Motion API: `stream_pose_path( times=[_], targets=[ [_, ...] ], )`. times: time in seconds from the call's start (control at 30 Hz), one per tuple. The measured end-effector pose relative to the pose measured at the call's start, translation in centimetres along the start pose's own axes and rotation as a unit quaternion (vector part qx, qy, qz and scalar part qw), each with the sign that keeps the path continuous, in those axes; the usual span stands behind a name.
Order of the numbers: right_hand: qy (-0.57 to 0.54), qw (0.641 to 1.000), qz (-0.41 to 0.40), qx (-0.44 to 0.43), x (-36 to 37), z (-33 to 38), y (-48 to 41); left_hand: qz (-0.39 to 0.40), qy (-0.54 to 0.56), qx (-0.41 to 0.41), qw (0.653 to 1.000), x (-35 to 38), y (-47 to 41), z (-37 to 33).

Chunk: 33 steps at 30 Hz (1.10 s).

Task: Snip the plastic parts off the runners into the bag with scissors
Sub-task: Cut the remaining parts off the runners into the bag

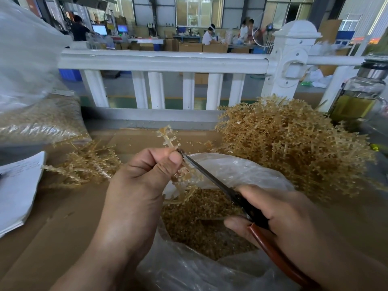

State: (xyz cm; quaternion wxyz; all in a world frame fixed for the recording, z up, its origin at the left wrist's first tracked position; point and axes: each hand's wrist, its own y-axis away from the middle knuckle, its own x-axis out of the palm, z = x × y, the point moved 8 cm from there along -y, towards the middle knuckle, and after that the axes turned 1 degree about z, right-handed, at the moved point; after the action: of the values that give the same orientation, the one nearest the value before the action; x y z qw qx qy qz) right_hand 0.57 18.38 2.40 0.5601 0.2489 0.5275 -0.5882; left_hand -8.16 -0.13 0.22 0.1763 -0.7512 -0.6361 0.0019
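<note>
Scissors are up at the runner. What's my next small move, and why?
Probably squeeze the scissors to snip the parts beside the left thumb. The left hand pinches the runner over the open bag, the right hand grips the handles, and the blade tip meets the runner, so pieces should drop in.

Amber runner [184, 175] up over the open clear bag [241, 166], tilted, tiny parts [165, 131] studding its branches. The scissors [249, 211] angle up-left, dark blade tip right at the runner's stem, red handle low. Inside the bag, snipped parts [199, 223] heap up; uncut runners [294, 148] piled high just beside it on the right.
</note>
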Motion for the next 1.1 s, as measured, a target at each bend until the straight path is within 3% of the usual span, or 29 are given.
stream_pose_path(
  times=[1.1],
  targets=[
    [-0.007,1.0,-0.003,0.009,-0.03,0.35,0.03,-0.007,0.032,-0.004,0.999,0.18,0.14,0.28]
  ],
)
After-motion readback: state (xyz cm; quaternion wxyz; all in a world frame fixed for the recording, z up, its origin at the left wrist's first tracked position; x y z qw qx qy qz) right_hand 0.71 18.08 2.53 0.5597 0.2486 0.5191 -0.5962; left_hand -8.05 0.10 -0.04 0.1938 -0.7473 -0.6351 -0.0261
